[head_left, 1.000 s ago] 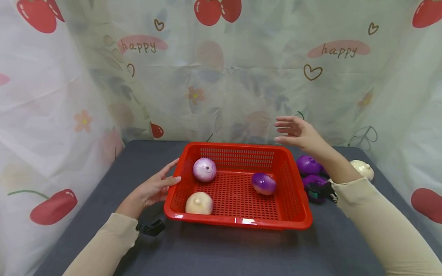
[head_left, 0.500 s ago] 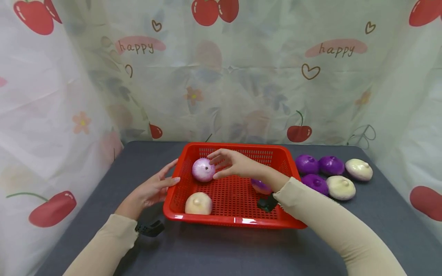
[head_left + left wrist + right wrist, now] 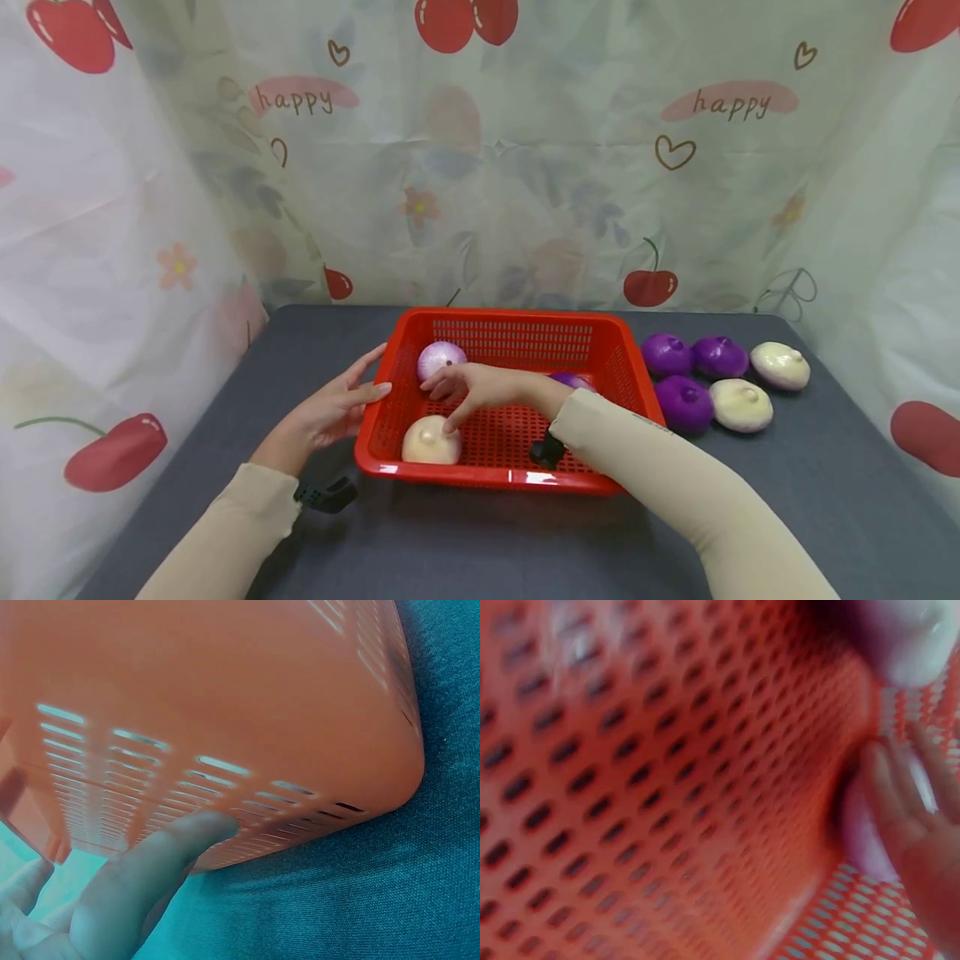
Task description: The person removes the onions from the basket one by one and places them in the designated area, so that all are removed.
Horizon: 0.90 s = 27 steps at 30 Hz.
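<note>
A red plastic basket (image 3: 517, 482) with slotted walls stands on the dark table. At its left end my left hand (image 3: 330, 410) grips the rim, thumb over the edge and fingers against the outer wall (image 3: 225, 761). My right hand (image 3: 480, 388) reaches inside, fingers spread and loosely bent. Its fingertips are right at a pale purple onion (image 3: 438, 360) in the back left corner. The thumb overlaps a cream bulb (image 3: 429, 443), purple-tinged and pointed, at the front left. Behind the right wrist a dark purple onion (image 3: 572, 380) is partly hidden.
To the basket's right, several bulbs lie on the dark table (image 3: 525, 550): glossy purple onions (image 3: 684, 403) and cream bulbs (image 3: 741, 406). A printed curtain (image 3: 525, 208) hangs close behind the table and along both sides.
My right hand has come from above the basket's back right corner, across to the left and down between the pale purple onion and the cream bulb. The left hand keeps its place.
</note>
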Each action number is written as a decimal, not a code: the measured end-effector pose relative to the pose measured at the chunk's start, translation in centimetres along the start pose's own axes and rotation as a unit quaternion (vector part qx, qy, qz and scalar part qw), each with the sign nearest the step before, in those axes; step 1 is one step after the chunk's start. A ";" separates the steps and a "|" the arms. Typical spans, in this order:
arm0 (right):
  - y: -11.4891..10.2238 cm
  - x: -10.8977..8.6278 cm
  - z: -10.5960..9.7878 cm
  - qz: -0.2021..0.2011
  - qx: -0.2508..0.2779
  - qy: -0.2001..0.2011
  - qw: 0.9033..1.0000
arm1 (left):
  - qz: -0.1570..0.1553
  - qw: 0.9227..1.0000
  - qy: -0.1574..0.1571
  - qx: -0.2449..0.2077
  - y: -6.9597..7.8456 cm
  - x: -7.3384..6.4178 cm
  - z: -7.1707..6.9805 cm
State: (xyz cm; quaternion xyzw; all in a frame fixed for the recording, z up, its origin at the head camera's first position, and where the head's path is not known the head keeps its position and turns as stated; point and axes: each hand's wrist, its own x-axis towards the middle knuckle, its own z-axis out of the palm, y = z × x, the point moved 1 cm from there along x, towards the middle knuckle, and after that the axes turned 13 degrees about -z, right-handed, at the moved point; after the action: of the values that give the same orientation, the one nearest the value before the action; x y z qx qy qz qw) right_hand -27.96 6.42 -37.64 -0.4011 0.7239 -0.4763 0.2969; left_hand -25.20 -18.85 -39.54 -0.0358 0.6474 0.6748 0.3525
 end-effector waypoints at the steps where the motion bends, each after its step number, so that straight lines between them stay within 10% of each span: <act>1: 0.2 0.1 0.0 0.001 -0.001 -0.007 1.000 | -0.001 1.000 0.000 0.000 0.0 0.0 0.0; 15: 1.7 0.5 1.2 -0.004 0.008 -0.129 0.992 | -0.002 1.000 -0.004 0.003 0.3 -0.2 0.1; 27: 1.8 0.8 1.6 -0.009 -0.023 -0.113 0.993 | -0.001 1.000 -0.001 -0.005 0.1 0.0 0.0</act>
State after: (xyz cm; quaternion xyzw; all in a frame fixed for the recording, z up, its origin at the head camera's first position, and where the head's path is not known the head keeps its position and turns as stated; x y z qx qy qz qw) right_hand -27.65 5.39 -39.93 -0.4656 0.6930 -0.4133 0.3635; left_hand -25.22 -18.83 -39.44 -0.0377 0.6436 0.6777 0.3535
